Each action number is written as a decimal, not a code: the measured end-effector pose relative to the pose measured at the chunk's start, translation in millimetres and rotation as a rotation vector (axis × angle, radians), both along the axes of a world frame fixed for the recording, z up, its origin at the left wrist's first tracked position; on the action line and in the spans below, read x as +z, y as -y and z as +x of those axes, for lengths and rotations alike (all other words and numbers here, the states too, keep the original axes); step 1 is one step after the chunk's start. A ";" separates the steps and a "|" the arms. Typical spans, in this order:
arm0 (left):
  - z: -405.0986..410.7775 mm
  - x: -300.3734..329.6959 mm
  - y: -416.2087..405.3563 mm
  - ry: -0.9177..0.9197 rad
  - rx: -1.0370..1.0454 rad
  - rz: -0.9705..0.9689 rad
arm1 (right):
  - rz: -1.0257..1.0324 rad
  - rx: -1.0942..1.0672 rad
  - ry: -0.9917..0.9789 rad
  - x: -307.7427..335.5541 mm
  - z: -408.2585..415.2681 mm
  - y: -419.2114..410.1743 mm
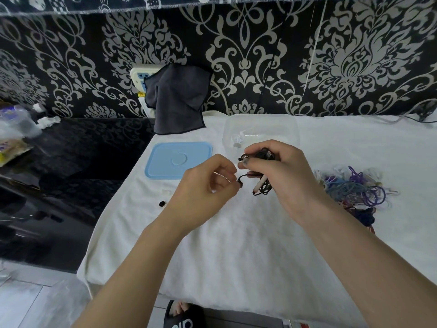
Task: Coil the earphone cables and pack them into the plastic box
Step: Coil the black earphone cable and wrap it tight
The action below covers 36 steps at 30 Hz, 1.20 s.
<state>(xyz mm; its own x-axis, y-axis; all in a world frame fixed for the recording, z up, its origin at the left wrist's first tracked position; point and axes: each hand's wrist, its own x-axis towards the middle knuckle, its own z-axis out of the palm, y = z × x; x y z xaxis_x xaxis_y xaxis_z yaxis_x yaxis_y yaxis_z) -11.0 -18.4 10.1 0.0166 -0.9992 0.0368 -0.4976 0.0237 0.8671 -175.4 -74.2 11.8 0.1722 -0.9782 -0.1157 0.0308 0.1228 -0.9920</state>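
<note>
1. The right hand [281, 171] is held above the table [236, 245], fingers curled round a bundle of black earphone cable [263, 154]. Loops of the bundle hang below the hand, with a white stick-like piece [259, 184] among them.
2. The left hand [208, 185] is just left of the right one, fingers curled, pinching the free end of the same cable, where a black earbud [239, 184] shows at the fingertips.
3. A short run of cable bridges the gap between the two hands.
4. The clear plastic box [260, 124] stands open on the table just behind the right hand. Something small and white [237, 140] lies inside it; what it is cannot be told.
5. The blue lid [165, 162] lies flat on the table, left of the box and behind the left hand.
6. A tangle of purple, blue and white cables [354, 188] lies on the table to the right of the right hand.
7. A small black bit [162, 204] lies on the white cloth beside the left wrist.
8. A dark grey cloth [177, 98] hangs on the patterned wall behind the lid, partly covering a white socket [139, 75].
</note>
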 end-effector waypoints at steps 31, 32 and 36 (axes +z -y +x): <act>100.7 -32.5 -25.1 0.644 0.322 0.394 | -0.007 0.162 -0.227 -5.7 14.7 -9.3; 101.6 -34.0 -25.1 0.637 0.328 0.382 | -0.002 0.159 -0.226 -5.3 15.0 -9.7; 103.4 -37.9 -24.6 0.606 0.327 0.340 | 0.019 0.147 -0.211 -5.2 15.8 -10.1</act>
